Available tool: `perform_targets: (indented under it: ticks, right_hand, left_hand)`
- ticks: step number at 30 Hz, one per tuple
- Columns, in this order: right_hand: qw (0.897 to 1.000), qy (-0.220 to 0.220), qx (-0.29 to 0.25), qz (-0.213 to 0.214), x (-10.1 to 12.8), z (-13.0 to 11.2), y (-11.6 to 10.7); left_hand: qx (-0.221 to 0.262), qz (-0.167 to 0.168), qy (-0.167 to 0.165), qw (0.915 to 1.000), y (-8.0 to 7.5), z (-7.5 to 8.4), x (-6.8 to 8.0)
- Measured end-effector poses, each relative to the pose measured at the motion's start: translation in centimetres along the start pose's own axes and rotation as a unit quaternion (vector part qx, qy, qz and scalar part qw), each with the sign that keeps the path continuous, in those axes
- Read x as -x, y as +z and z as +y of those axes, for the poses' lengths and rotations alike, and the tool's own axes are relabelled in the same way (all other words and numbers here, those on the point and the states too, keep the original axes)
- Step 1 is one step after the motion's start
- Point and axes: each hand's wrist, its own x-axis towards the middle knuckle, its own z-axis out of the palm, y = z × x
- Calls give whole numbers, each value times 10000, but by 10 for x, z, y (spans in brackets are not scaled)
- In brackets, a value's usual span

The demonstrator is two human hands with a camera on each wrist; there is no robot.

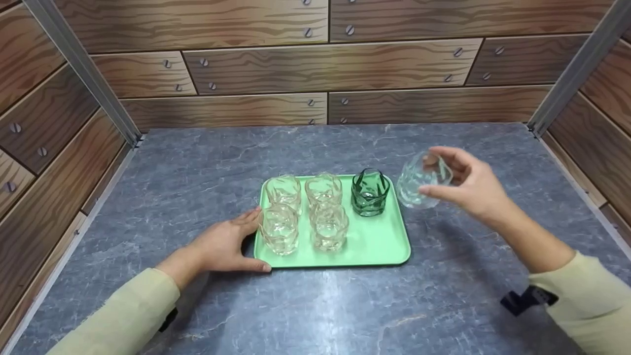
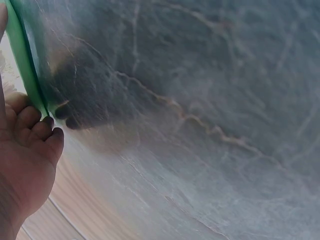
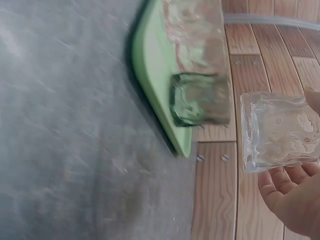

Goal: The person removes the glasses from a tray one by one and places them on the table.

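Observation:
My right hand (image 1: 480, 187) holds a clear faceted glass (image 1: 416, 185) between thumb and fingers, just right of the tray and raised above the table. In the right wrist view this glass (image 3: 277, 132) shows its thick base toward the table. At the front left corner of a light green tray (image 1: 372, 249), my left hand (image 1: 219, 246) grips the rim, thumb along the front edge and fingers at the left side. A dark green glass (image 1: 369, 197) stands in the tray's back right part. Several pale, faintly tinted glasses (image 1: 329, 229) fill its left and middle in two rows.
The tray lies on a grey marbled table (image 1: 315, 305). Wood-patterned panels (image 1: 256, 69) close off the back and both sides, with metal posts (image 1: 567, 74) at the back corners. The front right part of the tray shows bare green surface.

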Motion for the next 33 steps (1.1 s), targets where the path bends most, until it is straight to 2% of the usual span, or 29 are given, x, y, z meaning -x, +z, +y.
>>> perform_targets:
  ticks: [7,15,25,33]
  right_hand:
    - [9993,38,-273,235,-25,3,-11]
    - [9980,106,-488,385,-55,24,-13]
    - [9974,590,-40,404,-75,52,-13]
    - [9962,771,-157,371,-84,70,-9]
  left_hand:
    - [23,-2,-40,10000,-1,1,0]
    - [-1,4,-18,10000,2,-1,0]
    - [33,4,-52,10000,2,-2,1]
    - [22,31,30,10000,1,-1,1]
